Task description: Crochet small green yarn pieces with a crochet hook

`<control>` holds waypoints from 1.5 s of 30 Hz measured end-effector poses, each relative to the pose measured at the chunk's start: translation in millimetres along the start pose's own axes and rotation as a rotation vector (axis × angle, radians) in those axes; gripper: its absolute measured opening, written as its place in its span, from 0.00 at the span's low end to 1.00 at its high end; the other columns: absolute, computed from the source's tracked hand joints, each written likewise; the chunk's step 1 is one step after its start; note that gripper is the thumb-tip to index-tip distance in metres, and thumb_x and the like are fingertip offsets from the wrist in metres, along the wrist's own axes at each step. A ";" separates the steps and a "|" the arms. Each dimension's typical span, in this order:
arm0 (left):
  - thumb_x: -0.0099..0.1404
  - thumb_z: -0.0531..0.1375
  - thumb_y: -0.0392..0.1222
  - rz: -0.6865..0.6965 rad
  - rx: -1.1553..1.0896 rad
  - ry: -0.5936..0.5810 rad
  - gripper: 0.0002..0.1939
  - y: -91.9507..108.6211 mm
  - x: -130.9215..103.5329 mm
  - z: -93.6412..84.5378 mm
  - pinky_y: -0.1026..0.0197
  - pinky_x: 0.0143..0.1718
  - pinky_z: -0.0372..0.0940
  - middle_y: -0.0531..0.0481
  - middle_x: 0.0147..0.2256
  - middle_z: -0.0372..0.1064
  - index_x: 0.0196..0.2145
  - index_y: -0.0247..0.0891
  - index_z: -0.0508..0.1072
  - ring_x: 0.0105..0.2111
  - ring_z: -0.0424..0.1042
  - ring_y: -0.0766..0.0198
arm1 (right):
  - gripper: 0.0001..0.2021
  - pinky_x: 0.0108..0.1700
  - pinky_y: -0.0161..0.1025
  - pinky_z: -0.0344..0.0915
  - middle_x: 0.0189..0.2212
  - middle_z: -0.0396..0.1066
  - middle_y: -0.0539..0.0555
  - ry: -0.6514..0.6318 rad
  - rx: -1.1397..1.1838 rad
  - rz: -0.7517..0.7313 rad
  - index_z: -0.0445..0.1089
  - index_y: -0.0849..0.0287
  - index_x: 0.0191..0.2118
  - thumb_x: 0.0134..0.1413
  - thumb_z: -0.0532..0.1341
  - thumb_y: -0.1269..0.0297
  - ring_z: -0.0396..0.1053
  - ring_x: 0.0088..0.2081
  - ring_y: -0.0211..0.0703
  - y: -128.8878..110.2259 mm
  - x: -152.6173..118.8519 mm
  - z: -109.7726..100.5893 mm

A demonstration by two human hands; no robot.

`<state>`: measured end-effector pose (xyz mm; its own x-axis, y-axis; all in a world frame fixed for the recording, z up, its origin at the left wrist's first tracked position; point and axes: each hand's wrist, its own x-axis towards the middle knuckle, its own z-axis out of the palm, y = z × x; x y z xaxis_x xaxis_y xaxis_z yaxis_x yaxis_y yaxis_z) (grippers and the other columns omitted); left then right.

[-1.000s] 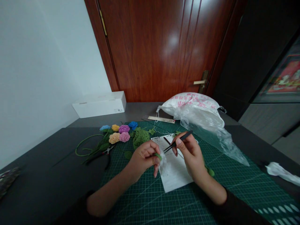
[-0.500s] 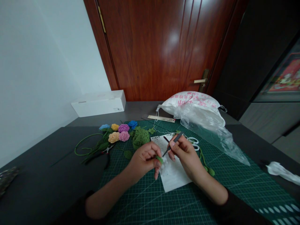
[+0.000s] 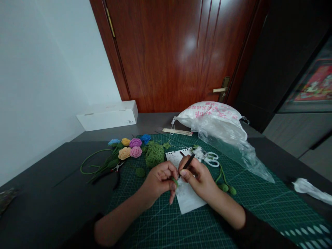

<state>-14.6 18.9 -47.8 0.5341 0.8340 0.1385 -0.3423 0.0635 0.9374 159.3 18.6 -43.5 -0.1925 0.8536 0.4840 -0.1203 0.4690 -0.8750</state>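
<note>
Between the thumb and fingers of my left hand is a small green crocheted piece, mostly hidden by the fingertips. My right hand grips dark tweezers, their tips pointing down at the green piece. Both hands meet over a sheet of spiral-notebook paper. White fluffy stuffing lies behind my right hand, beside white-handled scissors. A ball of green yarn sits behind my left hand. Two green crocheted buds on stems rest to the right.
Crocheted flowers in several colours and dark-handled pliers lie at the left on the green cutting mat. A white box stands by the wall. A large white plastic bag lies at the back right, near a flat strip.
My right hand has moved slightly left and down, bringing the tweezers' tips in against the green piece. The stuffing behind it now shows more. My left hand keeps its hold.
</note>
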 end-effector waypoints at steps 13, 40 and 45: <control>0.58 0.73 0.41 0.123 0.032 -0.028 0.16 6.9 -0.1 -2.8 0.66 0.19 0.70 0.55 0.24 0.73 0.33 0.35 0.69 0.18 0.73 0.67 | 0.11 0.30 0.39 0.66 0.31 0.67 0.49 0.193 0.126 -0.060 0.69 0.54 0.37 0.64 0.63 0.53 0.67 0.27 0.39 -15.1 7.4 -9.8; 0.57 0.72 0.36 -0.005 0.071 -0.014 0.13 11.7 -4.3 1.5 0.67 0.16 0.70 0.53 0.24 0.74 0.32 0.35 0.70 0.17 0.74 0.66 | 0.15 0.25 0.36 0.61 0.22 0.65 0.46 -0.017 0.067 0.049 0.67 0.54 0.32 0.62 0.63 0.48 0.64 0.21 0.38 -8.1 -1.1 0.7; 0.55 0.71 0.33 -0.024 0.074 0.007 0.14 6.8 -1.7 1.5 0.70 0.14 0.67 0.58 0.20 0.71 0.30 0.36 0.67 0.14 0.70 0.69 | 0.17 0.31 0.39 0.61 0.25 0.68 0.50 -0.047 -0.154 -0.127 0.70 0.55 0.31 0.65 0.60 0.48 0.65 0.27 0.41 -7.2 -2.9 2.1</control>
<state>-16.7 17.1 -41.3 0.5359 0.8366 0.1136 -0.2709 0.0430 0.9616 158.7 12.3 -38.6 -0.2309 0.7756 0.5874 0.0031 0.6043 -0.7967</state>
